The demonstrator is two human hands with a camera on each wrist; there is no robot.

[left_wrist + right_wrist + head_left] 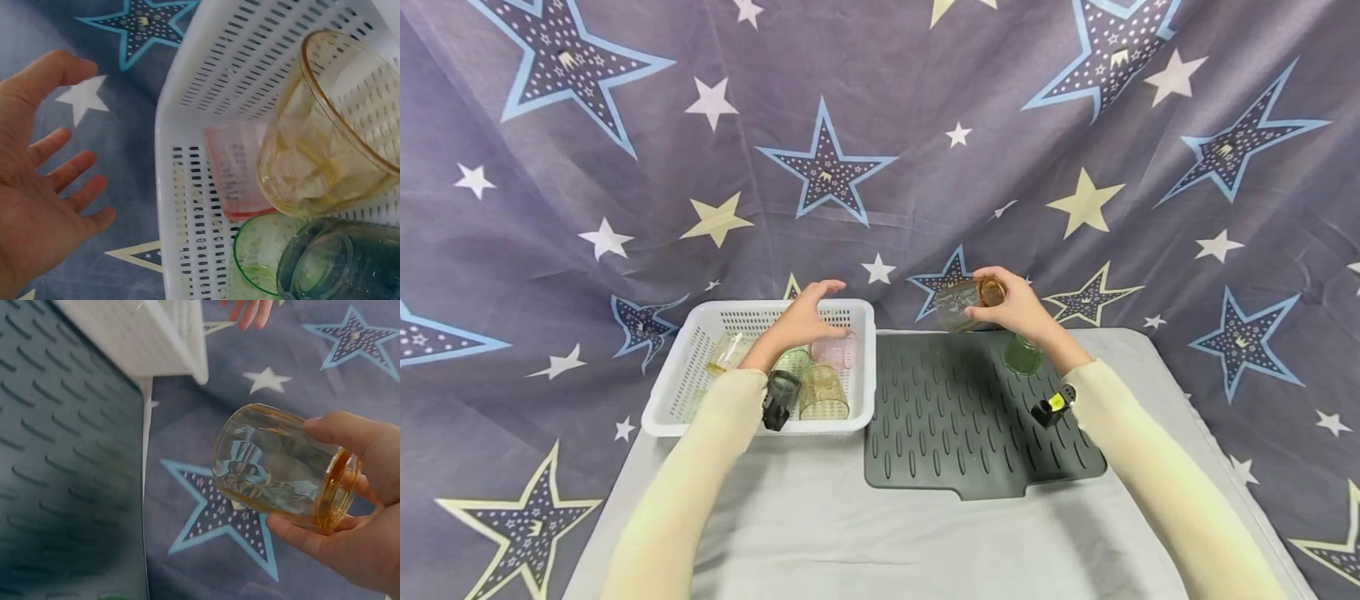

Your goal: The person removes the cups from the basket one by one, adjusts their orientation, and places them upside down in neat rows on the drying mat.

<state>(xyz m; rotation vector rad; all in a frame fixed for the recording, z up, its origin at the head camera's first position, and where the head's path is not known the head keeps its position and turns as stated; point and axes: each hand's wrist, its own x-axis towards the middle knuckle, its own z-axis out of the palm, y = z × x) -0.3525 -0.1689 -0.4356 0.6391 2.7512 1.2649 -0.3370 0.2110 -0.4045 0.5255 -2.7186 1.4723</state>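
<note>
Five glasses, at least, show in the white basket point(870, 371). Near its back right corner is a pink glass point(835, 351). A green glass point(262, 253) is just beside it. A yellow glass point(824, 395) sits nearer the front, and a blue glass point(350, 262) is close by. A pale glass point(725, 352) is on the left side. I can't tell which ones touch. The basket has lots of little holes and sits on the white worktop point(880, 550).

Right next to the basket is a dark mat point(955, 425). One dark green glass point(1022, 357) is on the mat, partly behind an arm.

The right hand point(1017, 304) pinches a gold glass point(269, 465) near its orange bottom, thumb on one side and fingers on the other. The gold glass is tipped over sideways, up in the air by the back edge of the mat. Its wide end points left.

The left hand point(805, 322) is up over the back of the basket. Its thumb is wide apart from its bent fingers, and it holds nothing.
</note>
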